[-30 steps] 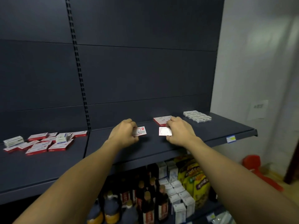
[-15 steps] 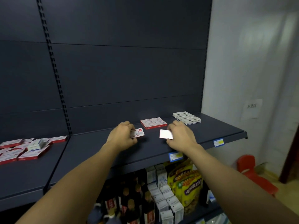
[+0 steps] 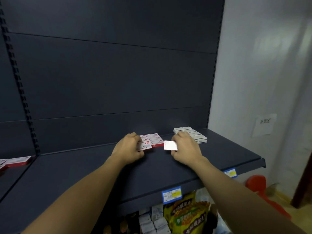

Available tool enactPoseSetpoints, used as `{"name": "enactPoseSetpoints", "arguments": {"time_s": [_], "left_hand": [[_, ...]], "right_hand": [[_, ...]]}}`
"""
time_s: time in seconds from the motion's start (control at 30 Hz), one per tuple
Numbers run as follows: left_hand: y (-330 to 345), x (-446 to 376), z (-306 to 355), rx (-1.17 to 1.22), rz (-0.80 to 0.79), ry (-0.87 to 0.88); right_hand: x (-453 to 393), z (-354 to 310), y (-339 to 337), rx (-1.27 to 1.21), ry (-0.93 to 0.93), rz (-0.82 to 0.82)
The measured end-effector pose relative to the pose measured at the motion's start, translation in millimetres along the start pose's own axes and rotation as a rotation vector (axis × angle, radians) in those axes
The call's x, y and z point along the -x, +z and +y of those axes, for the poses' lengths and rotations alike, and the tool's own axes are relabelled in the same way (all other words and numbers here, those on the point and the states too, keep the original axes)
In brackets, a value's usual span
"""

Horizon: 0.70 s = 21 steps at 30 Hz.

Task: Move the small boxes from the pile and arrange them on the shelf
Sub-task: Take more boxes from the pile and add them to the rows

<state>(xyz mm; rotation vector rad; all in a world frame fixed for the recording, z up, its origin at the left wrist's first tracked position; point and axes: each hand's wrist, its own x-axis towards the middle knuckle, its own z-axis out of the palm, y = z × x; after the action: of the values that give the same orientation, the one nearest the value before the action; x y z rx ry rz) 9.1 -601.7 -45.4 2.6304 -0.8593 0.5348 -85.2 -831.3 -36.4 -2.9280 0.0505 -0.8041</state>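
My left hand [image 3: 129,148] grips a small red-and-white box [image 3: 145,146] just above the dark shelf [image 3: 219,154], right at the front edge of a flat group of red-and-white boxes [image 3: 152,139]. My right hand [image 3: 186,149] pinches another small box [image 3: 170,145] whose white face is turned toward me, just right of that group. A row of white boxes [image 3: 194,134] lies behind my right hand. The edge of the pile [image 3: 16,160] of red-and-white boxes shows at the far left on the neighbouring shelf section.
Blue and yellow price tags [image 3: 171,194] hang on the shelf's front lip. Below it stand yellow snack bags [image 3: 187,215] and small white cartons [image 3: 152,222]. A red plastic thing [image 3: 258,184] lies on the floor by the white wall at right.
The view has swung to the right, so the pile has slid almost out at the left. Both hands have carried their boxes forward to the arranged red-and-white group.
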Motion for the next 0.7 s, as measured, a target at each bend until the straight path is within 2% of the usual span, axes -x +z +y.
{"name": "enactPoseSetpoints", "arguments": {"time_s": [0.2,0.3,0.47,0.7], "left_hand": [[32,-6,1,0.066,-0.028,-0.067],[44,-6,4,0.098,0.007,-0.105],[48,-10,9,0.12,0.058,-0.164],[53,-11,7,0.08,0.046,-0.212]], "right_hand": [[-21,16,35,-0.075,-0.048,-0.03],[-32,21,53,-0.123,-0.086,-0.032],[-47,30,77,-0.218,-0.149,-0.061],[-62,38,93,-0.289,-0.258,-0.081]]}}
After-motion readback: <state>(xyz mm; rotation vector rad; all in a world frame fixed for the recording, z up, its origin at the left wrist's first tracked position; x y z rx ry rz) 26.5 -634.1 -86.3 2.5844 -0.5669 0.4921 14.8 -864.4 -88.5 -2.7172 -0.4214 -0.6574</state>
